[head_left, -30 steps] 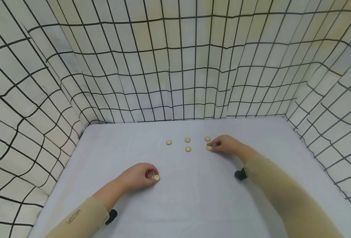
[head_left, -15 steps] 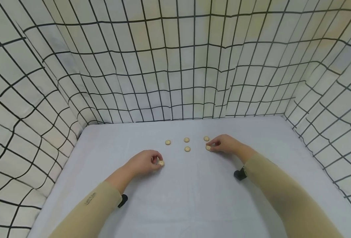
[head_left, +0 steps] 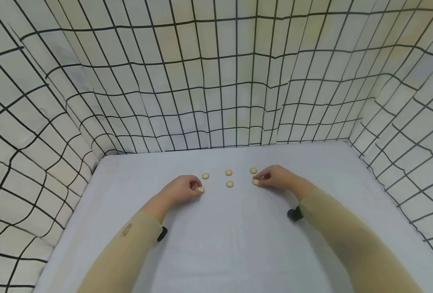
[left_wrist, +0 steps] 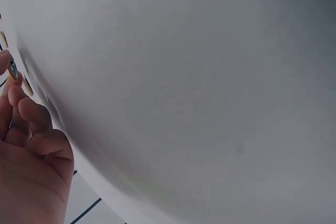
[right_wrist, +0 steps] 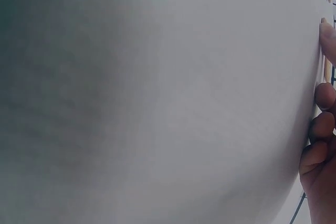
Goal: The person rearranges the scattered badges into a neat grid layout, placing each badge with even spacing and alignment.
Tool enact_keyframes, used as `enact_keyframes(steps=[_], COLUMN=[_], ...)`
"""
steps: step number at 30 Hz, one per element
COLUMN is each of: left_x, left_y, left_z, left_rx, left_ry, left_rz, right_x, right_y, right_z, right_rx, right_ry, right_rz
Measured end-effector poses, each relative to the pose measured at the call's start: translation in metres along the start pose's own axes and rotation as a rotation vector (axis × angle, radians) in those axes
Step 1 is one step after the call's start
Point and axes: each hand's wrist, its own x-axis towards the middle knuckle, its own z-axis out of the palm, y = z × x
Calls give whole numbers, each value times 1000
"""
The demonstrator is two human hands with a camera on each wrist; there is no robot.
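My left hand (head_left: pixel 179 189) pinches a small round beige disc (head_left: pixel 201 189) with faint marks on its face. In the left wrist view that disc (left_wrist: pixel 13 71) stands tilted between thumb and fingertips, close to the white surface. At the right, thumb and fingers of my right hand (head_left: pixel 279 177) hold another such disc (head_left: pixel 255 182) low at the cloth. The right wrist view shows the right hand (right_wrist: pixel 321 145) only at its edge, with the disc mostly hidden. Matching discs lie behind: a left one (head_left: pixel 205 176), a middle one (head_left: pixel 229 172) and a right one (head_left: pixel 253 170).
One more disc (head_left: pixel 229 184) lies between the two hands, in front of the middle one. White cloth covers the table (head_left: pixel 216 244). White walls with a black grid net (head_left: pixel 216 81) enclose its back and sides.
My left hand has moved forward and slightly right with its disc, ending just in front of the left disc. The right hand has stayed at its place. The head view has shifted slightly.
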Motion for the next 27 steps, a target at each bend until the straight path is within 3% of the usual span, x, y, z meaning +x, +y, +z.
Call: enact_keyframes(steps=[11,27], left_x=[11,14], left_y=[-2,0], left_z=[0,0], left_rx=[16,-39], left_ry=[18,-6], left_rz=[33,-19], right_x=[3,5], right_y=[-1,7], right_z=[2,3], right_rx=[25,45], right_ry=[-3,2], right_rz=[13,12])
